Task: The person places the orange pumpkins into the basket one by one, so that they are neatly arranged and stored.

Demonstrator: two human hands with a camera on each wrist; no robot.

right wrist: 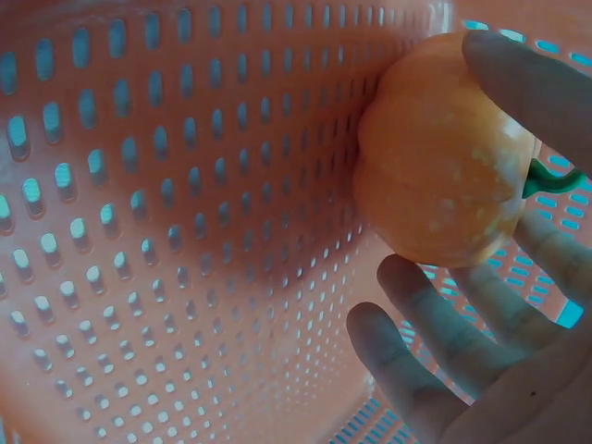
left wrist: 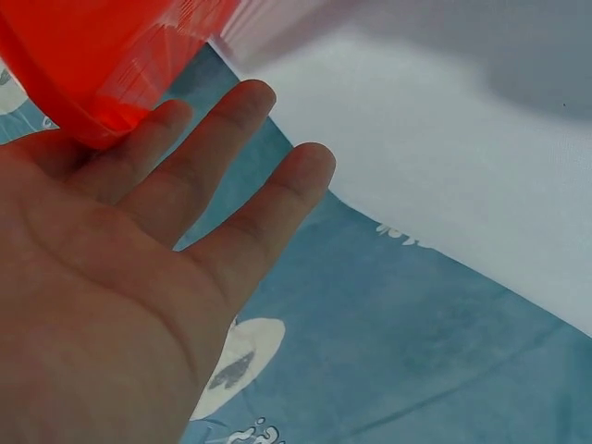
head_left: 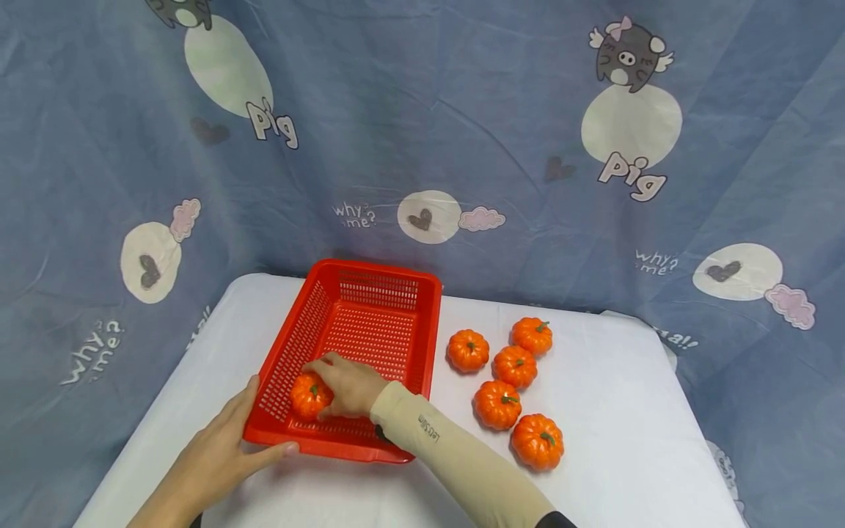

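Note:
A red perforated plastic basket (head_left: 428, 367) stands on the white-covered table. Inside its near left corner sits a small orange pumpkin (head_left: 310, 397) with a green stem. My right hand (head_left: 350, 385) reaches into the basket and holds this pumpkin. In the right wrist view, the thumb (right wrist: 532, 88) lies on one side of the pumpkin (right wrist: 444, 157) and the fingers (right wrist: 444, 338) on the other, close to the basket wall (right wrist: 213, 185). At the near left corner outside, my left hand (head_left: 214, 455) touches the basket, its fingers (left wrist: 268, 208) fairly straight and spread.
Right of the basket, several more orange pumpkins (head_left: 498, 404) lie on the white tablecloth (head_left: 627, 411). Behind the table hangs a blue curtain (head_left: 462, 132) with pig prints. The table edge runs close by the left hand.

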